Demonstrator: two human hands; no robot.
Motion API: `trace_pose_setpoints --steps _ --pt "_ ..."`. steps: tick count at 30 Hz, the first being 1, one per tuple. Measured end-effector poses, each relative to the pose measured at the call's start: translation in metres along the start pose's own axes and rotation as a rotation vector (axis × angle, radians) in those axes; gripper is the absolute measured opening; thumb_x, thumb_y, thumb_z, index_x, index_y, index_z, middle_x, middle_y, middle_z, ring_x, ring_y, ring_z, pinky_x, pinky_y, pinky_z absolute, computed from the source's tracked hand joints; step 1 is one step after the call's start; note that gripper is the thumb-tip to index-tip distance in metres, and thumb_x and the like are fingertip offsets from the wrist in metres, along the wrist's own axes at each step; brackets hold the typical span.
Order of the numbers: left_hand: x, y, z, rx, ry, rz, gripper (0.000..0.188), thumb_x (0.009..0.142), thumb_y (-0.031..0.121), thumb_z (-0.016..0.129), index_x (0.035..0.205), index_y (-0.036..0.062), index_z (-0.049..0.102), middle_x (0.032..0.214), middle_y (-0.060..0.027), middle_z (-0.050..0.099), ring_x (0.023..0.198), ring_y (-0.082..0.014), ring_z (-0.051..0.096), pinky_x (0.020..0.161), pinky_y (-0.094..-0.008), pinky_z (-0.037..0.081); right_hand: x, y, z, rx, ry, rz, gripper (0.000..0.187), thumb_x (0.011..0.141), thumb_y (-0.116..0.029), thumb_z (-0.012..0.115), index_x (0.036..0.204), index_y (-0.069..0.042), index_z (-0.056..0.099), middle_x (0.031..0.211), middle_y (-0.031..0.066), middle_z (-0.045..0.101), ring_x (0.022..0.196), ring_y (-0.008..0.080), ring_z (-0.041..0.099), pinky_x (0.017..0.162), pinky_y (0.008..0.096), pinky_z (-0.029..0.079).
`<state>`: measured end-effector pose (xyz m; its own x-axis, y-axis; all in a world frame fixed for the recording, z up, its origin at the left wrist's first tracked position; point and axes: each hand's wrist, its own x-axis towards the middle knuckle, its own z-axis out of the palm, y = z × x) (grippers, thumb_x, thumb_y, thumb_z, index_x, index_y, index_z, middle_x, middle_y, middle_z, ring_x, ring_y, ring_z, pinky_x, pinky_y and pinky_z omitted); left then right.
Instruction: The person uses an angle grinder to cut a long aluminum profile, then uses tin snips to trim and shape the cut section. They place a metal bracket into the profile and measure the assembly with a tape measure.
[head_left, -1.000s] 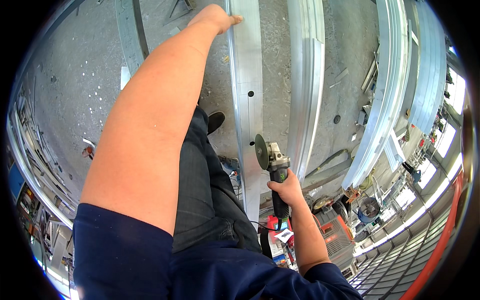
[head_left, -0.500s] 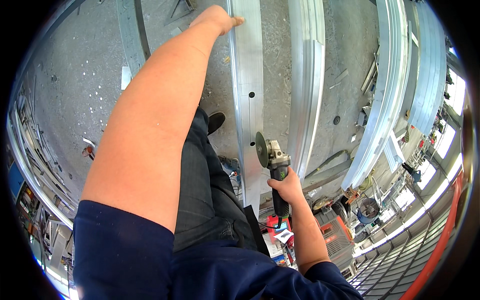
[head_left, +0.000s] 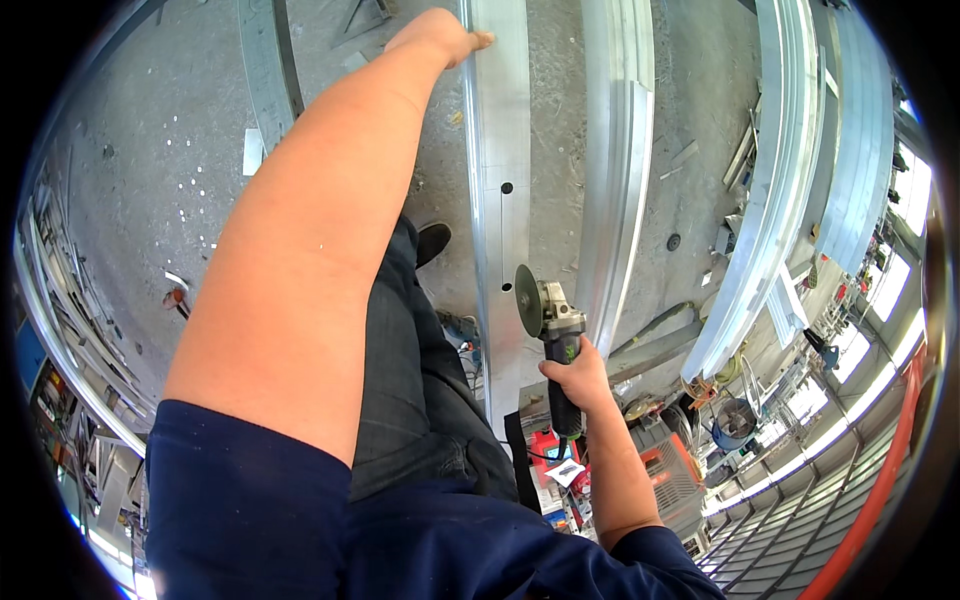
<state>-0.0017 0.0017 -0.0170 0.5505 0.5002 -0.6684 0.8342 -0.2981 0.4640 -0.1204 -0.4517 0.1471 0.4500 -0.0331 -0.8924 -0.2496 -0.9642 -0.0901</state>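
Since the earlier frame: very little. The view slides slightly rightward; the angle grinder (head_left: 565,322) keeps its place beside the lower hole (head_left: 507,287).

Workpiece: metal beam (head_left: 500,125), long and flat-faced, silvery with a dull brushed sheen, brighter along its left edge; runs from 12 toward 6 o'clock. Two round dark holes pierce the face, the upper hole (head_left: 507,188) in line with the lower. A thin straight line joins them along their left sides.

Right hand (head_left: 577,376), near 4 o'clock: closed around the grinder's black body. Gear head is dull grey cast metal. The thin, round, dark green disc (head_left: 529,300) stands tilted, seen obliquely, just to 4 o'clock of the lower hole; contact with the beam cannot be told.

Left hand (head_left: 437,40), near 12 o'clock: at the beam's left edge, thumb extended over the face; fingers hidden, so degree of opening cannot be told.

Surroundings: ribbed pale metal profiles (head_left: 617,160) toward 1 o'clock; rough, speckled grey floor (head_left: 150,235) toward 9 o'clock.
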Motion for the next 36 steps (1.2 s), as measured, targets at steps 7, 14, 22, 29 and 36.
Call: trace_pose_setpoints --steps 7,14,22,29,36 --pt "-0.001 0.001 0.0 -0.018 -0.005 -0.004 0.069 0.083 0.054 0.079 0.112 -0.0079 0.072 0.118 -0.0279 0.071 0.114 -0.0382 0.07 0.097 -0.0454 0.054 0.003 -0.002 0.003 -0.017 0.011 -0.014 0.054 0.07 -0.022 0.086 0.11 0.004 0.061 0.091 0.0124 0.07 0.082 0.0222 0.068 0.079 0.037 0.055" --pt "-0.008 0.005 -0.006 -0.019 -0.016 -0.019 0.068 0.083 0.054 0.079 0.112 -0.0069 0.073 0.117 -0.0269 0.072 0.112 -0.0367 0.071 0.096 -0.0442 0.054 0.004 -0.007 0.003 -0.017 0.008 -0.003 0.055 0.07 -0.024 0.085 0.112 0.005 0.061 0.094 0.0151 0.071 0.086 0.0259 0.069 0.081 0.0389 0.055" --pt "-0.022 0.019 -0.024 -0.058 -0.197 -0.108 0.065 0.084 0.055 0.078 0.116 -0.002 0.074 0.119 -0.0232 0.073 0.113 -0.0353 0.071 0.095 -0.0432 0.054 0.003 -0.02 0.005 -0.041 0.046 -0.014 0.059 0.07 -0.027 0.082 0.114 0.006 0.062 0.1 0.022 0.072 0.095 0.0351 0.071 0.086 0.0432 0.055" --pt "-0.016 0.006 -0.006 -0.051 -0.011 -0.029 0.063 0.085 0.053 0.077 0.115 -0.0018 0.074 0.118 -0.0231 0.073 0.111 -0.0354 0.072 0.095 -0.0433 0.054 0.005 -0.026 0.005 -0.072 0.06 -0.031 0.058 0.07 -0.026 0.082 0.114 0.006 0.062 0.101 0.0219 0.072 0.095 0.0349 0.072 0.086 0.0431 0.055" --pt "-0.018 0.008 -0.01 -0.053 -0.033 -0.03 0.061 0.085 0.053 0.076 0.115 -0.0011 0.075 0.119 -0.0234 0.073 0.112 -0.0357 0.071 0.096 -0.0432 0.054 0.005 -0.027 0.005 -0.069 0.051 -0.037 0.056 0.071 -0.026 0.083 0.112 0.006 0.062 0.1 0.0215 0.072 0.094 0.0345 0.072 0.085 0.043 0.055"
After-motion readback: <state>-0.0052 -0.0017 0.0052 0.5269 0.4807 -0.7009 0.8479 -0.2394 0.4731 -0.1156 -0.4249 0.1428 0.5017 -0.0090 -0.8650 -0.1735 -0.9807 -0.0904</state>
